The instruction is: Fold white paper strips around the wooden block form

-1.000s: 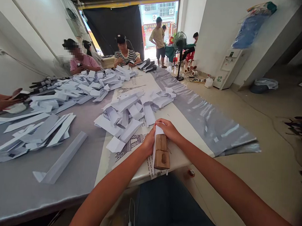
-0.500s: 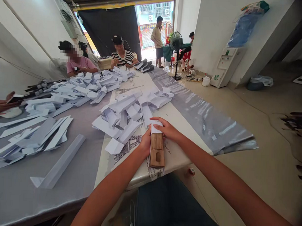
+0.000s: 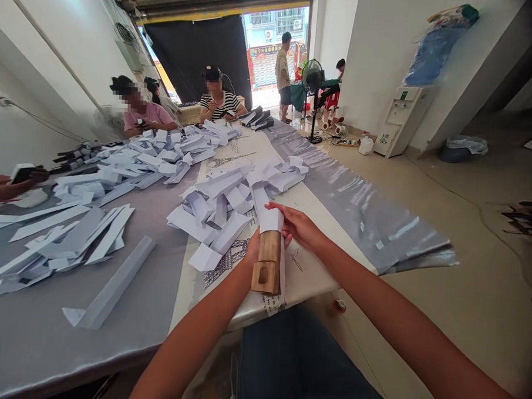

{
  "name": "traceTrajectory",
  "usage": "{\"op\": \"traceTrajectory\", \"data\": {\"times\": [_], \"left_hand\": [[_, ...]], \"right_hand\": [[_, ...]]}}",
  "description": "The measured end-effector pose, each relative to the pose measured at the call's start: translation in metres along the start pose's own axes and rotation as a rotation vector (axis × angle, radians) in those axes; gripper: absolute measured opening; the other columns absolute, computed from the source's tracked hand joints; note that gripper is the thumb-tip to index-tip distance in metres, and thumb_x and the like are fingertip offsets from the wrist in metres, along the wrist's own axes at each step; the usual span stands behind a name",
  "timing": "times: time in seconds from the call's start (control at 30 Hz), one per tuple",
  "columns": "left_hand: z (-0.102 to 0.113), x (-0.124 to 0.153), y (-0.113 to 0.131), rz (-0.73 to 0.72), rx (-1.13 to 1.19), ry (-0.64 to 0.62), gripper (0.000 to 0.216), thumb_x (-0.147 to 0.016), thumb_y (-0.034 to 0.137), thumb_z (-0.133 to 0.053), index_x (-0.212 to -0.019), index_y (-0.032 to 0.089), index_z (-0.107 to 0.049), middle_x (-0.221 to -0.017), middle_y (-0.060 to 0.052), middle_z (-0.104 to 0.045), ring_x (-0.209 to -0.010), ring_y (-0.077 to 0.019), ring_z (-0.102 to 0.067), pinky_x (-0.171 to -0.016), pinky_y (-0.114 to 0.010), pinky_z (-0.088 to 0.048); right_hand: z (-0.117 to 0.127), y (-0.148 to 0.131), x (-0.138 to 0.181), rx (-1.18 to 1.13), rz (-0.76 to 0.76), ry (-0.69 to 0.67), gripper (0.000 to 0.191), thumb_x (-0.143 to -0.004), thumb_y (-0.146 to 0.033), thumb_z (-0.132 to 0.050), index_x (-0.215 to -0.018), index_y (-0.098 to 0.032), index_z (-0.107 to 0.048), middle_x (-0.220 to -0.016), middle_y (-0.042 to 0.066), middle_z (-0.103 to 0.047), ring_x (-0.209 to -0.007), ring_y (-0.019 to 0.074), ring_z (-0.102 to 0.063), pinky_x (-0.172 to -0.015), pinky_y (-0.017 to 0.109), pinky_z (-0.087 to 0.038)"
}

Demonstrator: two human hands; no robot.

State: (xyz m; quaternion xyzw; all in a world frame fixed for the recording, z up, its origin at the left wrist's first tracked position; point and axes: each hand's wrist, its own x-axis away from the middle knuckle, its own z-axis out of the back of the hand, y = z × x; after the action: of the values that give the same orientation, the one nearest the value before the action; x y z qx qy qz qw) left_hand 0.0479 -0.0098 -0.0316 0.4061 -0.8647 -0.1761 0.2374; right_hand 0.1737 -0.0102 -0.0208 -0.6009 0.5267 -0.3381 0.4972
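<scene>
A long wooden block (image 3: 270, 247) with a dark hollow near its close end lies in front of me, over the table's near edge. White paper (image 3: 271, 220) wraps its far end, and a strip of paper shows along its right side. My left hand (image 3: 256, 246) is closed around the block's left side. At the far end my right hand (image 3: 296, 225) grips the paper-covered part from the right, fingertips on the paper. Just beyond is a heap of folded white paper pieces (image 3: 221, 206).
A larger paper pile (image 3: 157, 153) and flat strips (image 3: 70, 244) cover the left side; one folded strip (image 3: 116, 284) lies alone. Co-workers sit at the far end, and another person's hands (image 3: 15, 182) are at left. A fan (image 3: 313, 78) and water dispenser (image 3: 397, 120) stand beyond.
The block has turned, its near end swinging left, and more paper shows along its right side. My right hand's fingers have shifted from over the paper toward its right edge.
</scene>
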Motion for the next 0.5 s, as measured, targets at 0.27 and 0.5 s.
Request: {"op": "traceTrajectory", "data": {"times": [0.27, 0.5], "left_hand": [[0.002, 0.006, 0.004, 0.099, -0.150, 0.022, 0.047, -0.091, 0.045, -0.030, -0.090, 0.012, -0.063, -0.073, -0.013, -0.064, -0.080, -0.0262, -0.064, -0.073, -0.041, -0.053], [-0.009, 0.019, 0.005, 0.062, -0.234, 0.131, 0.050, -0.093, 0.045, -0.031, -0.088, 0.009, -0.065, -0.081, -0.018, -0.066, -0.087, -0.0288, -0.064, -0.074, -0.042, -0.052]], "right_hand": [[0.003, 0.001, 0.001, -0.027, -0.002, -0.017, 0.039, -0.072, -0.052, -0.065, -0.101, -0.025, -0.066, -0.110, 0.002, -0.062, -0.049, 0.0047, -0.040, -0.044, 0.020, -0.037], [0.001, -0.003, 0.003, -0.049, -0.009, -0.104, 0.039, -0.078, -0.052, -0.059, -0.105, -0.025, -0.065, -0.124, 0.004, -0.057, -0.061, 0.0088, -0.050, -0.046, 0.020, -0.039]]}}
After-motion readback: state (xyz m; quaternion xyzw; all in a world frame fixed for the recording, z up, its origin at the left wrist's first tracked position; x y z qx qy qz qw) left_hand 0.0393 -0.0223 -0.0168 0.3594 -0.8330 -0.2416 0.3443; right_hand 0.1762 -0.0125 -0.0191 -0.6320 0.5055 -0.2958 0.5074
